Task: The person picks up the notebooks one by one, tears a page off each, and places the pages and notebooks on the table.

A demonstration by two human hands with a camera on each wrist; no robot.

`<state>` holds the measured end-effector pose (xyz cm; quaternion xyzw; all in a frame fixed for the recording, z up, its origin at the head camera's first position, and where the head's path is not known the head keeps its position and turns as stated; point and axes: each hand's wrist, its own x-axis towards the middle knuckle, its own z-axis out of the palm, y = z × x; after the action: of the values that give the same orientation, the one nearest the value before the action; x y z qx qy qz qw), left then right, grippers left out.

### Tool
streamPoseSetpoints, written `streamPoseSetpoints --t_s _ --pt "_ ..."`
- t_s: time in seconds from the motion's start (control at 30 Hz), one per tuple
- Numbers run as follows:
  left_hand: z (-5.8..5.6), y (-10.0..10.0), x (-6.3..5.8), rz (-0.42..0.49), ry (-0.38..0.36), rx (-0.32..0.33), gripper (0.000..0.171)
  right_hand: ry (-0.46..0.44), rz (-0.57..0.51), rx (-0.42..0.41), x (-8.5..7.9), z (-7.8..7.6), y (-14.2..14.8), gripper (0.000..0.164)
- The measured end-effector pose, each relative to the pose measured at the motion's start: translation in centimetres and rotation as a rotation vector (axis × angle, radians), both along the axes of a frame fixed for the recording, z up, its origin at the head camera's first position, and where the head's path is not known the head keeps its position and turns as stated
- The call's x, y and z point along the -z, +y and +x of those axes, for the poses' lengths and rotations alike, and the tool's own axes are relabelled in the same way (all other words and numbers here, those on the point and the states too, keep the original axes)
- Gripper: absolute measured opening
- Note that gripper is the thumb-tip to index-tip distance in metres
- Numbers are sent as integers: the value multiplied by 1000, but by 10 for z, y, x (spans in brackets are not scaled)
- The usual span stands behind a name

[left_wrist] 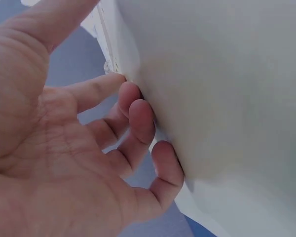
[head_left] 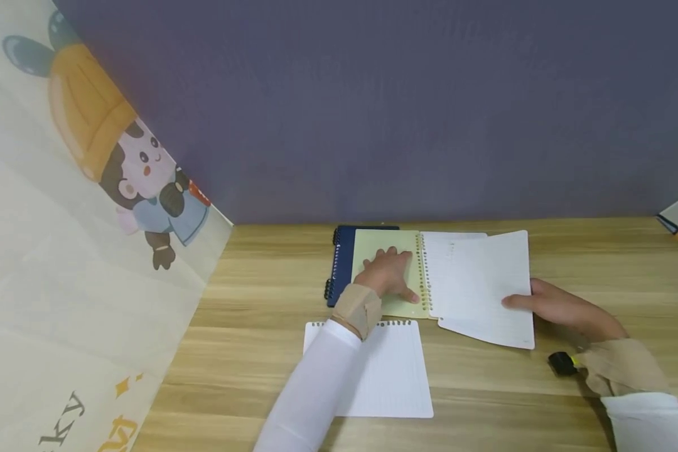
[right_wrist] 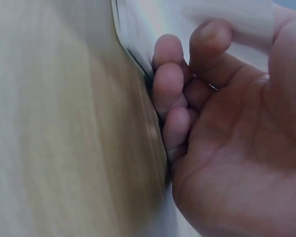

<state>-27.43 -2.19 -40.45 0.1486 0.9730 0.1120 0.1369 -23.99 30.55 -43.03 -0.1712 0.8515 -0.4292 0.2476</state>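
Note:
A loose-leaf notebook lies spread out, its pale yellow-green sheet (head_left: 395,307) on the left and white lined paper on the right. My left hand (head_left: 387,275) rests on the yellow-green sheet with spread fingers; in the left wrist view its fingertips (left_wrist: 141,111) touch the pale surface. My right hand (head_left: 565,307) pinches the right edge of a white lined page (head_left: 480,282), thumb on top and fingers under it. That page sits askew over other white paper, its lower left corner out of line. Under the yellow-green sheet shows a dark blue cover (head_left: 343,263) with black rings.
A separate white punched sheet (head_left: 395,376) lies nearer on the wooden table (head_left: 248,351), partly under my left forearm. A dark panel (head_left: 395,113) rises behind the table. At the left hangs a pale sheet printed with a cartoon figure (head_left: 141,157). A small black object (head_left: 562,363) is beside my right wrist.

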Motion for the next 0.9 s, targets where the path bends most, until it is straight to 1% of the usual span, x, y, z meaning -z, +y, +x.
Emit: streamPoseSetpoints --t_s 0.07,0.1,0.2,0.27,0.3,0.37,0.47,0.53,0.6,0.7,0.8,0.9 --pt "5 -1 1 3 45 21 92 2 -23 -1 2 0 -1 58" --pt "8 -1 2 -2 72 36 86 10 -38 -8 3 0 -1 56" --pt "15 0 3 -33 152 86 64 -4 -84 -22 3 0 -1 52" --pt "20 -1 3 -48 186 110 49 -7 -94 -28 2 -1 -1 51" --pt "23 -1 3 -54 196 116 46 -9 -94 -31 2 -1 -1 51" --pt "29 -1 2 -68 201 125 45 -12 -82 -23 2 -1 -1 50" --pt "36 0 1 -105 192 132 57 -18 -50 2 2 -1 -1 50" --pt "39 1 0 -134 189 132 69 -22 9 29 1 -1 -2 58" --pt "41 2 1 -146 189 133 73 -35 57 55 0 -2 -2 68" --pt "40 3 3 -139 192 133 67 -61 116 99 -2 -2 -3 82" --pt "38 3 4 -121 192 144 56 -61 127 131 -8 -1 -5 86" --pt "36 2 4 -123 196 150 51 -25 113 131 -23 2 -9 84"
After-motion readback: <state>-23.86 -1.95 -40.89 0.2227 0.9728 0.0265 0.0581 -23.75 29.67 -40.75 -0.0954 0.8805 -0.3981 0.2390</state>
